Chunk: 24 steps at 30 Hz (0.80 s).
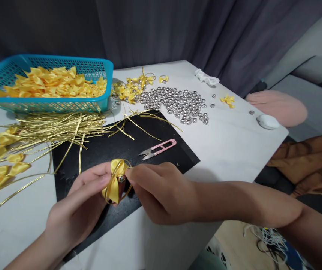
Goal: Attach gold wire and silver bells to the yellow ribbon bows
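Note:
Between the fingers of my left hand [79, 202] is a yellow ribbon bow [113, 191]. A gold cord loops around the bow, and a small silver bead sits at its middle. My right hand [163, 191] is closed in a pinch at the bow's right side, where the gold cord runs to its fingertips. Both hands are above a black mat [116, 146]. Pink thread snips [161, 148] lie on the mat just beyond my right hand, blades pointing left. The cord's ends are partly hidden by my fingers.
A blue basket [108, 84] full of yellow bows stands at the back left. Gold cords [62, 125] lie before it, with loose bows [2, 174] at left. Silver beads [177, 101], finished-looking bows [129, 90], white tissue [206, 78] and a white object [267, 122] lie farther back and right.

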### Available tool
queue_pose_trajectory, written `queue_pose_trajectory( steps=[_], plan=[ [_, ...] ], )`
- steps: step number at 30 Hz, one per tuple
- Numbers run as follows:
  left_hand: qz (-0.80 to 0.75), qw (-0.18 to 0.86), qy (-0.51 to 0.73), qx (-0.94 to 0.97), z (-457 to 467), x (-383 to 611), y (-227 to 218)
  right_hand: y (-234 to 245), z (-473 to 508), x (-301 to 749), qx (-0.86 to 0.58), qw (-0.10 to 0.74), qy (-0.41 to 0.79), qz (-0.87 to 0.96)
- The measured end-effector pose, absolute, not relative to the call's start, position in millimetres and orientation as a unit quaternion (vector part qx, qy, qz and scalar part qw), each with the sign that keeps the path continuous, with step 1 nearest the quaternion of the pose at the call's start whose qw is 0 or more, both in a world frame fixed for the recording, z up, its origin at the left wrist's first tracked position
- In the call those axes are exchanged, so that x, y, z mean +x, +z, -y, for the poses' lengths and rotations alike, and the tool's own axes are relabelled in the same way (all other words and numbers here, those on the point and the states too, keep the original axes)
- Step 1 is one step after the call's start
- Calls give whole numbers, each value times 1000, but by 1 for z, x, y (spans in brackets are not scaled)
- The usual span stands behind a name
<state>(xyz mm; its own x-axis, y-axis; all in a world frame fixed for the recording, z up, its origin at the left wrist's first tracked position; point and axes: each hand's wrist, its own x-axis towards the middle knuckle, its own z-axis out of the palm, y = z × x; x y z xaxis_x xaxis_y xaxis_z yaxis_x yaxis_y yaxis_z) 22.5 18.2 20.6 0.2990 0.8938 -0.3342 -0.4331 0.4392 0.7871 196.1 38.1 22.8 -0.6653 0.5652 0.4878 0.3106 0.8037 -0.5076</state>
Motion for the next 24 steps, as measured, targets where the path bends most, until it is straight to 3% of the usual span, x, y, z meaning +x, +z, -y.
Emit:
queue_pose_trajectory(
  steps=[6, 12, 24],
  plan=[
    [-392, 751, 446, 289, -18, 21, 20, 26, -38, 196, -251, 276, 205, 905],
    [-391, 754, 448, 278, -20, 24, 18, 25, -39, 196, -238, 302, 200, 901],
    [-395, 753, 449, 274, -18, 23, 17, 25, -39, 198, -237, 277, 191, 911]
  ],
)
